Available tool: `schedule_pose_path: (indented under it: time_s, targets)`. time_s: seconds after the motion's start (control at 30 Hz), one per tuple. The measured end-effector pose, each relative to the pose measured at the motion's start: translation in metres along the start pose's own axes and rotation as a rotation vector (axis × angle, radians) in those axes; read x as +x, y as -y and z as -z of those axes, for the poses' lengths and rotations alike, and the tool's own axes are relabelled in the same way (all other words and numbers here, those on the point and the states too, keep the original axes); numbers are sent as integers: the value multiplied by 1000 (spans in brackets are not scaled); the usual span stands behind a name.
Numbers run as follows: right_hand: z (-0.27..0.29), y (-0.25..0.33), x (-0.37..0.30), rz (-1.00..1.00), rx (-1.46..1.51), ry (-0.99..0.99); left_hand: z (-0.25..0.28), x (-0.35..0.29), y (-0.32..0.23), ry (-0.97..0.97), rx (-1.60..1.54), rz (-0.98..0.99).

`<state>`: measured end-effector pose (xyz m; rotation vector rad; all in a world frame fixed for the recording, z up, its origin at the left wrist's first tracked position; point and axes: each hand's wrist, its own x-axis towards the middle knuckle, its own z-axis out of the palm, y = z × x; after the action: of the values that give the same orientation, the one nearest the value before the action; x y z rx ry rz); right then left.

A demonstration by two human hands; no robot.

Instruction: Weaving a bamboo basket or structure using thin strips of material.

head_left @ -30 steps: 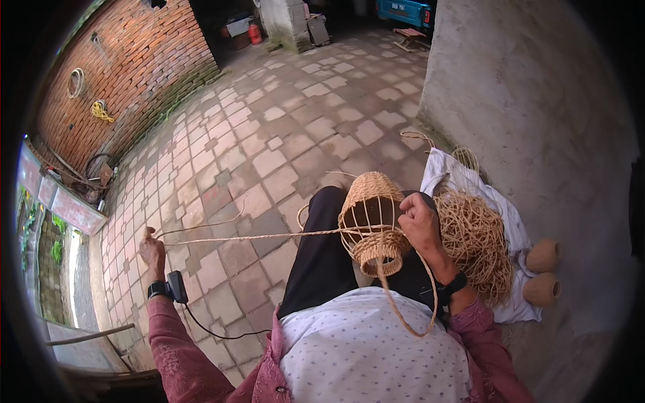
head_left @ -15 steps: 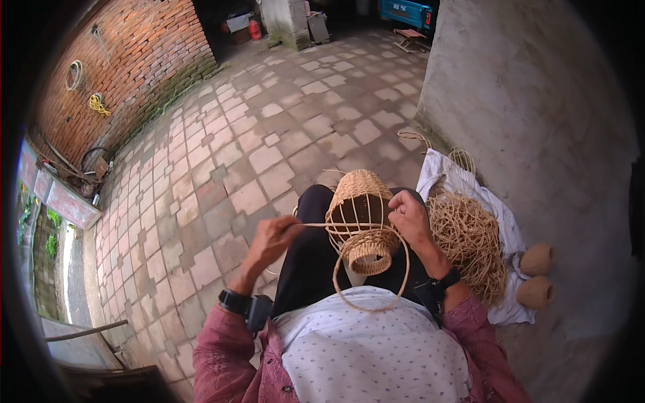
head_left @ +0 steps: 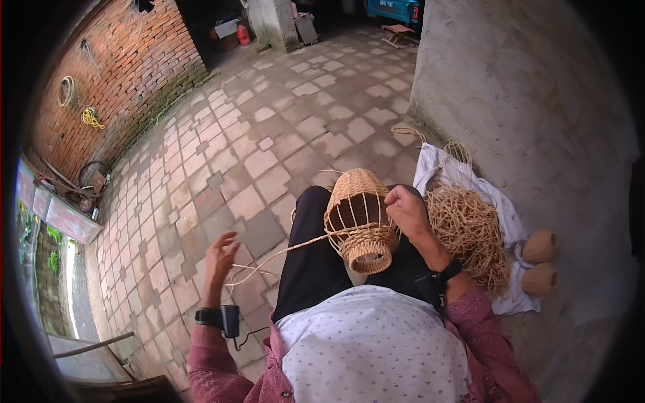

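Across my thighs lies a straw-coloured woven basket (head_left: pixel 359 184), its round neck (head_left: pixel 370 256) towards me. Between its woven body and neck runs a band of bare upright stakes, with a dark gap behind them. My right hand (head_left: pixel 408 209) is closed at the basket's right side, gripping its edge; the fingertips are partly hidden. A twisted cord (head_left: pixel 295 247) leaves the weave below the stakes and droops left over my thigh. Out to the left, my left hand (head_left: pixel 222 256) is raised with its fingers apart, near the cord's loose end and apparently holding nothing.
At my right a heap of tan cord (head_left: pixel 467 228) lies on a white cloth sack (head_left: pixel 500 201). Two round brown pots (head_left: pixel 540 279) stand beside it against a grey wall (head_left: pixel 517 101). Paving (head_left: pixel 248 201) spreads ahead to a brick wall (head_left: pixel 134 74) and a low stool (head_left: pixel 398 35).
My left hand has let go of the cord and swung out left. The cord's loop before the basket neck has been drawn out and now trails left. My right hand stays at the basket.
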<state>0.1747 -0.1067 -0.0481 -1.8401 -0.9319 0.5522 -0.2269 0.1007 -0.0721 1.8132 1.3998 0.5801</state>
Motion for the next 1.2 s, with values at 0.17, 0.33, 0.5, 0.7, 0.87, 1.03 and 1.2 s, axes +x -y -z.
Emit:
schedule_pose_path:
  time_s: [0.17,0.33,0.5,0.7,0.87,1.03,1.2]
  targets:
    - [-9,3,1,47,-7,4,-84,-58,-124,365,-189,-226]
    - [-14,0,0,82,71,-29,-85,-41,-112,370,-33,-423]
    - [-14,-10,-6,47,292,-39,-86,-42,-118,323,-3,-384]
    - [-1,-19,-24,-274,645,-43,-79,-47,-140,2,-28,-564]
    - [-12,-19,-32,-261,652,-44,-105,-41,-158,-23,-61,-670]
    - [-7,-24,-28,102,-80,-312,-127,-24,-146,195,24,-230]
    - [-7,24,-18,327,-151,-350,-147,-13,-131,377,-244,-20]
